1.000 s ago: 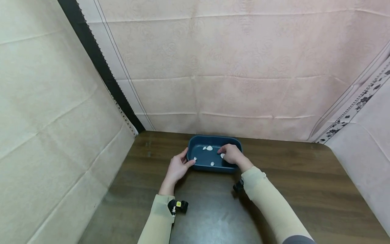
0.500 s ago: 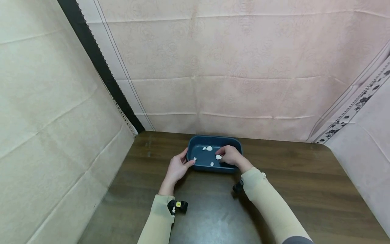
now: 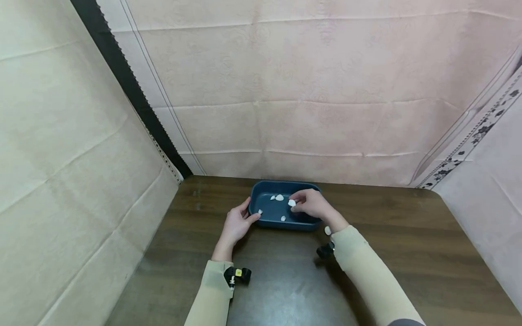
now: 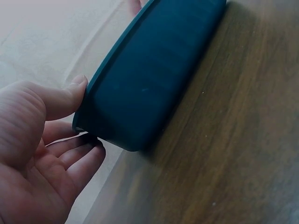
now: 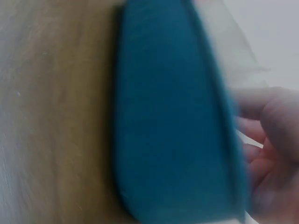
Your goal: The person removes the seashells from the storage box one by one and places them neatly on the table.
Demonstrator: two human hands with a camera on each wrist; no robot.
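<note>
Right hand [image 3: 314, 203], white piece [image 3: 292, 203] shifted | brown tabletop [image 3: 281, 267] | creased pale cloth [image 3: 310, 86]

Both hands [image 3: 237, 223] [image 3: 313, 204] forward, right fingers [image 3: 298, 195] probably in a pinch.

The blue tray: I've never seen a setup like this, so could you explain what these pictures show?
No robot is at work here: these are a person's two bare hands. The wide picture comes from a head camera. The two close ones come from a left camera and a right camera, one worn on each wrist. A blue tray stands on a brown table. The left hand grips the tray's left end; the right hand pinches a small white piece. Four other white pieces lie in the tray. Another white thing shows near the right camera, but I can't tell what it rests on.
</note>
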